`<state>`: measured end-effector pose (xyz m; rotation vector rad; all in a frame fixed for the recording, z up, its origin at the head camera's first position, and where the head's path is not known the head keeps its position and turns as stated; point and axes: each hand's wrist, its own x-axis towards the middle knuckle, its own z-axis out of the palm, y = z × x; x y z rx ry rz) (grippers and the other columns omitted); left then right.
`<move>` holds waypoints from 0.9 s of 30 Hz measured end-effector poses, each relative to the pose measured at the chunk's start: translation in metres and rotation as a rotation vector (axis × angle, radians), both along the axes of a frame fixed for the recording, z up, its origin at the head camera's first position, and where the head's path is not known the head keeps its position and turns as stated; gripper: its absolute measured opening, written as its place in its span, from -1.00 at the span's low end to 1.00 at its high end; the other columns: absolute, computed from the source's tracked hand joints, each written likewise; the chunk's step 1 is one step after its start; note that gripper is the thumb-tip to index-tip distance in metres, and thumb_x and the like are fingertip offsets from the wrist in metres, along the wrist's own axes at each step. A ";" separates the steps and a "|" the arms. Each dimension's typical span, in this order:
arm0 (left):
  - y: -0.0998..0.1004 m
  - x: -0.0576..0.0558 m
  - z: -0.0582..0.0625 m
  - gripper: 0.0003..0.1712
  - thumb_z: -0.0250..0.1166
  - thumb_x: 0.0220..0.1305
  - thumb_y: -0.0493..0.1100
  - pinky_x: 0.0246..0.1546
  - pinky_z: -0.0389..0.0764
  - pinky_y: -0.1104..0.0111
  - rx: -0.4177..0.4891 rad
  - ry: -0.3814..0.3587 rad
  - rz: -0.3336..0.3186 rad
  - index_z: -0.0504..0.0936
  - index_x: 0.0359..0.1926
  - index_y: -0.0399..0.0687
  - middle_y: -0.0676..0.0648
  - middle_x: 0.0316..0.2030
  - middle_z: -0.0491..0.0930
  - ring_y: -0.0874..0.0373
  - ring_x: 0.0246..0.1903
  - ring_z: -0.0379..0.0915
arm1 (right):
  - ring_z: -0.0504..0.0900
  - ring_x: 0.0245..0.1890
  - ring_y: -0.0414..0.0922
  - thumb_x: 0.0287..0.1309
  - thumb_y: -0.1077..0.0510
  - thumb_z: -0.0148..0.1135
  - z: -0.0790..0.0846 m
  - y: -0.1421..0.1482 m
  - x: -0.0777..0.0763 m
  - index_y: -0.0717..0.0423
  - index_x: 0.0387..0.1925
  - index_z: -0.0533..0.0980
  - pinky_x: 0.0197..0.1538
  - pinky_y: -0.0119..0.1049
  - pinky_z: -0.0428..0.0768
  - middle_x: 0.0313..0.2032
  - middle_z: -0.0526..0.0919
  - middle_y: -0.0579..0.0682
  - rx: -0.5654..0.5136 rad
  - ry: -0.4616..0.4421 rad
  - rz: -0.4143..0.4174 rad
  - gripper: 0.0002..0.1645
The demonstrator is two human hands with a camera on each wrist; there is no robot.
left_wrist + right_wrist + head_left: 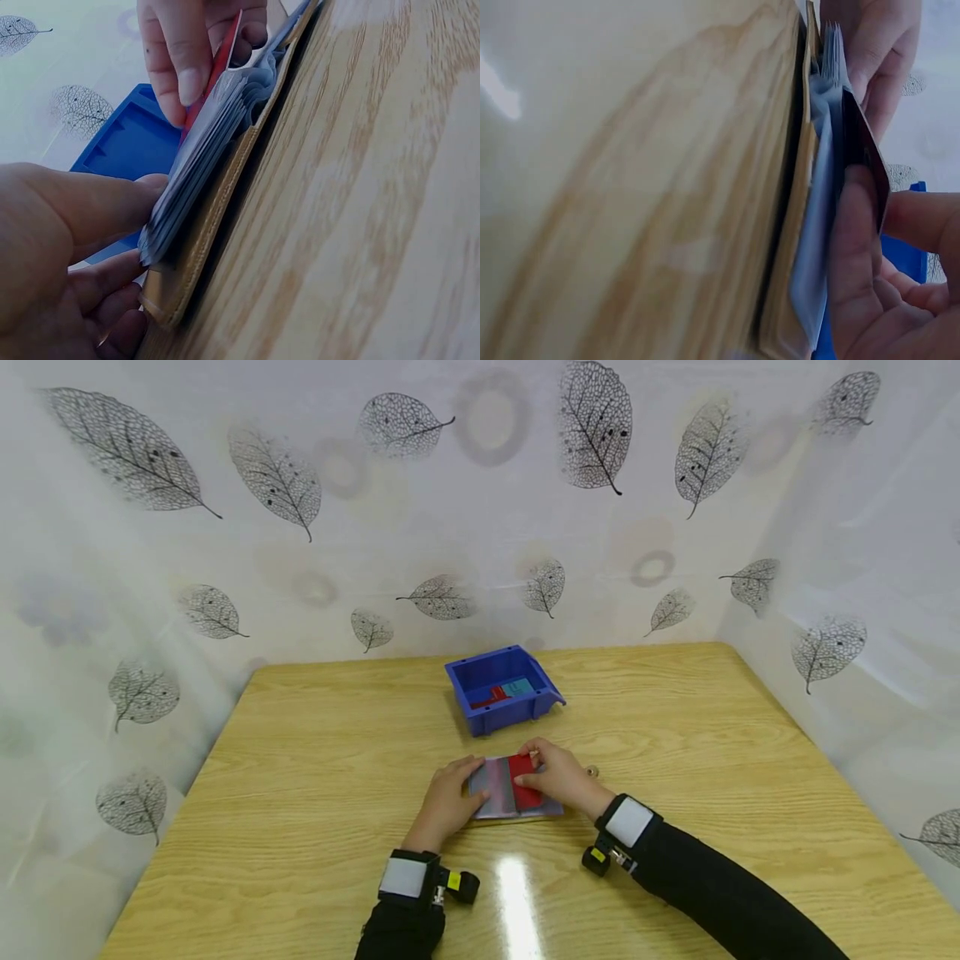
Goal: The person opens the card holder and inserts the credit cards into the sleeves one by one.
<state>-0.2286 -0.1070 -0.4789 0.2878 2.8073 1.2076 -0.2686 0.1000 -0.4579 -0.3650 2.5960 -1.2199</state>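
Observation:
A card holder with a tan cover (180, 289) and a stack of clear plastic sleeves (206, 154) lies open on the table. At its left side my left hand (447, 799) pinches the sleeve stack, thumb on top and fingers at the edge. My right hand (562, 775) holds a red card (525, 783) between thumb and fingers over the right half of the holder. In the right wrist view the card's dark underside (866, 150) stands tilted against the sleeves. How far the card sits inside a sleeve, I cannot tell.
Just behind the holder stands a blue bin (504, 720), with a teal card (517, 687) and red cards (491, 696) inside. A small round metal snap (592, 771) shows beside the right hand. Leaf-printed white curtain (487, 527) surrounds the wooden table (337, 752) at the back and sides.

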 end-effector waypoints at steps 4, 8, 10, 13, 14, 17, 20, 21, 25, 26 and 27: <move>0.000 0.000 0.001 -0.41 0.34 0.24 -0.18 0.23 0.29 -0.10 0.004 -0.008 0.011 0.47 0.28 -0.16 -0.26 0.30 0.37 -0.27 0.27 0.23 | 0.45 -0.70 -0.19 0.14 0.14 0.39 0.001 -0.007 0.000 0.25 0.09 0.42 -0.61 -0.35 0.42 -0.57 0.50 -0.04 0.070 0.008 0.024 -0.46; 0.000 0.000 0.000 -0.42 0.35 0.24 -0.19 0.23 0.29 -0.09 0.022 -0.004 0.011 0.48 0.28 -0.18 -0.27 0.29 0.38 -0.27 0.26 0.23 | 0.42 -0.66 -0.19 0.28 0.16 0.23 0.004 -0.015 0.001 0.28 0.07 0.44 -0.58 -0.34 0.36 -0.57 0.54 0.01 0.215 0.117 0.085 -0.60; 0.000 0.000 0.000 -0.42 0.35 0.24 -0.19 0.22 0.30 -0.08 0.026 0.001 0.007 0.48 0.27 -0.18 -0.27 0.29 0.38 -0.27 0.26 0.24 | 0.49 -0.59 -0.17 0.33 0.23 0.13 0.005 -0.019 0.001 0.31 0.08 0.43 -0.53 -0.31 0.43 -0.50 0.61 0.08 0.273 0.173 0.125 -0.66; -0.001 0.000 -0.001 -0.42 0.35 0.24 -0.19 0.22 0.30 -0.07 0.026 0.007 0.000 0.48 0.27 -0.18 -0.27 0.28 0.38 -0.27 0.25 0.26 | 0.58 -0.50 -0.12 0.32 0.33 0.05 0.007 -0.023 0.001 0.34 0.10 0.41 -0.44 -0.23 0.53 -0.40 0.66 0.16 0.328 0.237 0.176 -0.66; -0.001 0.000 -0.001 -0.42 0.35 0.24 -0.18 0.22 0.31 -0.07 0.028 0.006 0.000 0.48 0.27 -0.18 -0.27 0.28 0.38 -0.27 0.25 0.26 | 0.60 -0.47 -0.10 0.30 0.35 0.05 0.008 -0.024 0.002 0.35 0.10 0.40 -0.42 -0.19 0.55 -0.39 0.66 0.18 0.336 0.248 0.188 -0.65; -0.001 0.000 -0.002 -0.42 0.34 0.24 -0.18 0.22 0.30 -0.07 0.030 0.007 0.001 0.48 0.28 -0.18 -0.27 0.28 0.38 -0.26 0.25 0.25 | 0.63 -0.45 -0.07 0.25 0.38 0.04 0.012 -0.026 0.001 0.35 0.11 0.38 -0.38 -0.16 0.58 -0.40 0.66 0.18 0.373 0.254 0.219 -0.61; -0.001 0.000 -0.001 -0.42 0.35 0.24 -0.18 0.22 0.31 -0.07 0.029 0.015 0.005 0.48 0.27 -0.19 -0.28 0.27 0.39 -0.27 0.24 0.26 | 0.61 -0.43 -0.09 0.24 0.39 0.02 0.016 -0.029 -0.001 0.38 0.14 0.36 -0.37 -0.17 0.57 -0.35 0.66 0.19 0.405 0.203 0.241 -0.58; -0.001 0.000 -0.001 -0.42 0.35 0.24 -0.18 0.22 0.31 -0.06 0.030 0.015 0.006 0.48 0.27 -0.19 -0.28 0.27 0.39 -0.27 0.24 0.26 | 0.59 -0.43 -0.09 0.24 0.38 0.02 0.017 -0.030 -0.002 0.38 0.16 0.36 -0.38 -0.18 0.57 -0.33 0.65 0.20 0.419 0.179 0.247 -0.56; -0.001 -0.001 -0.002 -0.42 0.35 0.24 -0.18 0.22 0.31 -0.06 0.027 0.017 0.006 0.48 0.27 -0.18 -0.27 0.27 0.40 -0.26 0.24 0.26 | 0.54 -0.45 -0.12 0.26 0.37 -0.01 0.019 -0.033 -0.004 0.38 0.23 0.30 -0.41 -0.22 0.52 -0.29 0.64 0.18 0.443 0.072 0.244 -0.50; -0.001 -0.001 -0.002 -0.42 0.35 0.24 -0.18 0.22 0.31 -0.06 0.025 0.017 0.005 0.48 0.27 -0.18 -0.27 0.27 0.40 -0.26 0.24 0.26 | 0.53 -0.47 -0.12 0.27 0.36 -0.02 0.019 -0.034 -0.004 0.37 0.25 0.28 -0.44 -0.24 0.50 -0.31 0.63 0.16 0.443 0.050 0.238 -0.49; -0.001 0.000 -0.002 -0.42 0.35 0.24 -0.18 0.22 0.31 -0.06 0.026 0.012 0.008 0.48 0.28 -0.18 -0.26 0.27 0.40 -0.26 0.25 0.26 | 0.54 -0.51 -0.13 0.28 0.36 -0.03 0.019 -0.035 -0.004 0.35 0.28 0.26 -0.48 -0.26 0.51 -0.33 0.62 0.15 0.429 0.026 0.227 -0.48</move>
